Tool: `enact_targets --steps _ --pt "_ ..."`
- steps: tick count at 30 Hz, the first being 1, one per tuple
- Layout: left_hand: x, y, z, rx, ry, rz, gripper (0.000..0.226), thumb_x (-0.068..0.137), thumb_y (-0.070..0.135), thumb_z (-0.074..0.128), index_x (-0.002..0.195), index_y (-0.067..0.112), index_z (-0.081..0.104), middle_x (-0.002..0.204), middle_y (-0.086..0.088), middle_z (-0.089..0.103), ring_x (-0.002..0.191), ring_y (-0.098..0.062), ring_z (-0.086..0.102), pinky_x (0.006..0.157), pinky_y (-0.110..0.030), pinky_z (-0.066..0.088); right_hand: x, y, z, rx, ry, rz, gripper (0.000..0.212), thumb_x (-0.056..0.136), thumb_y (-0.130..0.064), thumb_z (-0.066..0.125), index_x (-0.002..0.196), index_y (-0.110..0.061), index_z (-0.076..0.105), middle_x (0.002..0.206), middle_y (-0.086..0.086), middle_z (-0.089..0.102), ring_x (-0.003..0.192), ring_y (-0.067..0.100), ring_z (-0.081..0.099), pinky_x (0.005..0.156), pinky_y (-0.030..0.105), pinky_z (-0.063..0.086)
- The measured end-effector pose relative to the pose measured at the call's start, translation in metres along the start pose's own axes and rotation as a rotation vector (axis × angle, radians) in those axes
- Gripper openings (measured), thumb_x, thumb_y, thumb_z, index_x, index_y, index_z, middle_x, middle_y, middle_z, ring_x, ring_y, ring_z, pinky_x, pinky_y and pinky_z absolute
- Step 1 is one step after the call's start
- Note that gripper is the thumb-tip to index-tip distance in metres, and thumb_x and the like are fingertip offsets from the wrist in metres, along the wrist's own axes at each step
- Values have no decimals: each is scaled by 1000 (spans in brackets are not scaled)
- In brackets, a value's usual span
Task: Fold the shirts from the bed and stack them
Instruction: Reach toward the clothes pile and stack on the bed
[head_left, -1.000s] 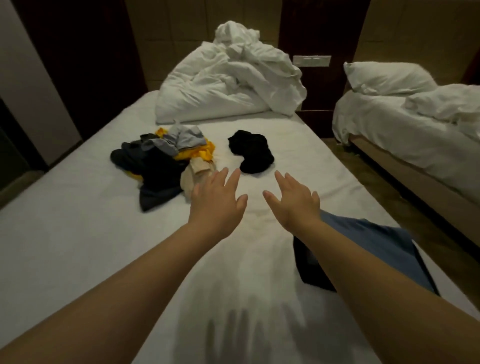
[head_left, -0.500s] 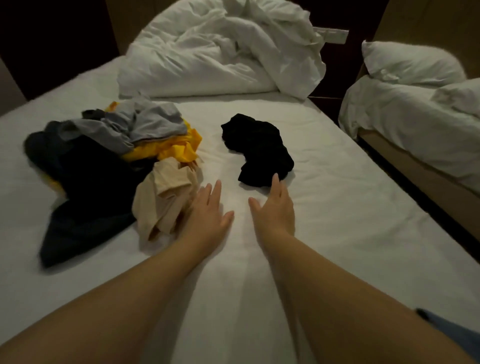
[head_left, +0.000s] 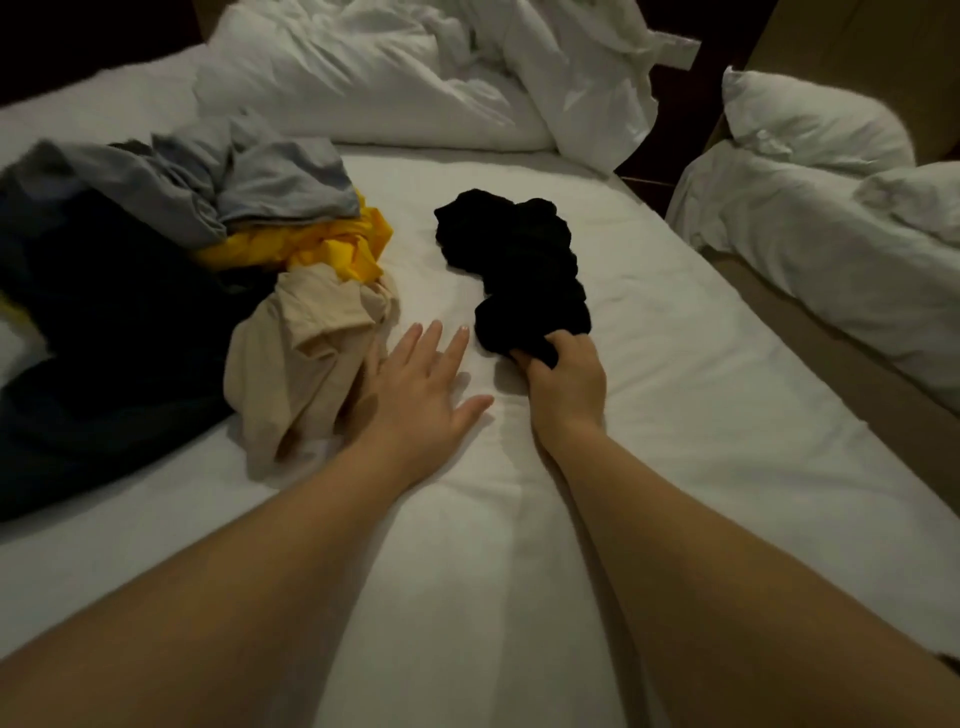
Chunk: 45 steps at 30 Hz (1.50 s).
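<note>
A crumpled black shirt (head_left: 514, 265) lies alone on the white bed (head_left: 675, 395). My right hand (head_left: 566, 382) grips its near edge with curled fingers. My left hand (head_left: 421, 387) lies flat on the sheet with straight fingers, beside a beige shirt (head_left: 306, 358). That beige shirt belongs to a heap at the left with a yellow shirt (head_left: 332, 249), a grey shirt (head_left: 218, 182) and a dark shirt (head_left: 104, 322).
A bunched white duvet (head_left: 415, 73) fills the head of the bed. A second bed (head_left: 841, 260) with a white pillow (head_left: 810, 124) stands to the right across a narrow dark gap.
I have leaned closer to the clothes. My right hand reached forward and took hold of the black shirt's edge. My left hand moved up beside the beige shirt.
</note>
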<state>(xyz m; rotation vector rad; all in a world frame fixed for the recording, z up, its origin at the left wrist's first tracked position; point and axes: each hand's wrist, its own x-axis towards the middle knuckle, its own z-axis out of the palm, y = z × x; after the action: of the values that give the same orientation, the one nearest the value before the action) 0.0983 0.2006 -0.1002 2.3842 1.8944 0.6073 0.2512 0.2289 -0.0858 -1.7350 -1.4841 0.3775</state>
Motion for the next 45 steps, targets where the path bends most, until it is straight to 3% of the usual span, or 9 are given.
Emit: enact_targets --steps 4,14,16,23,27,29,32,37,45 --pt "-60 27 -13 -12 -77 -21 84 73 71 -6 145 28 -16 159 3 -3 145 -15 -3 115 -41 -2 -58 -15 -15 28 -49 86 16 85 -12 57 100 -10 61 107 10 56 92 22 53 76 27 38" --pt "-279 83 -128 -512 -90 -137 90 67 89 -1 140 38 -16 154 15 -7 134 8 -3 109 -15 7 -273 -91 -124 341 -163 365 20 90 -26 60 101 -9 61 101 8 61 91 20 59 67 23 42" --pt "-310 100 -160 -556 -15 -138 86 73 84 5 144 37 -4 154 14 6 135 6 8 104 -9 13 -316 -109 -152 399 -155 335 22 92 -28 57 107 -12 59 104 5 60 93 17 58 69 23 43" --pt "-381 142 -246 -497 68 -118 59 95 28 49 147 25 22 136 -3 51 118 -22 52 87 -28 43 -420 -150 -232 679 -242 230 17 94 -34 53 110 -29 57 113 -2 61 104 14 59 90 34 50" --pt "-419 162 -279 -632 260 -240 17 92 20 54 108 24 59 96 11 66 88 -10 58 66 -9 40 -450 -157 -269 869 -282 223 8 93 -25 57 101 -25 56 104 2 64 99 18 63 83 35 54" --pt "-430 169 -296 -788 313 -337 7 91 20 55 95 26 58 83 21 58 84 -7 57 66 -10 42 -461 -158 -281 892 -313 181 20 91 -15 59 108 -22 52 103 3 62 97 18 63 79 30 54" --pt "-438 176 -321 -864 361 -316 6 91 19 56 94 24 59 84 13 60 90 -14 60 79 -31 49 -476 -159 -290 668 -332 22 51 86 -12 65 128 -27 40 106 -1 52 98 15 56 78 24 50" --pt "-446 186 -349 -843 336 -215 14 90 16 55 99 26 59 92 9 61 93 -12 58 87 -35 49 -493 -173 -288 606 -418 -84 104 67 -36 76 148 -37 10 144 -1 36 127 16 44 100 43 46" --pt "-455 185 -357 -853 243 -117 37 88 4 52 117 26 62 112 8 64 109 -10 57 97 -37 47 -494 -187 -312 709 -299 -173 59 84 -10 67 132 -33 42 125 -4 56 109 9 59 91 32 53"
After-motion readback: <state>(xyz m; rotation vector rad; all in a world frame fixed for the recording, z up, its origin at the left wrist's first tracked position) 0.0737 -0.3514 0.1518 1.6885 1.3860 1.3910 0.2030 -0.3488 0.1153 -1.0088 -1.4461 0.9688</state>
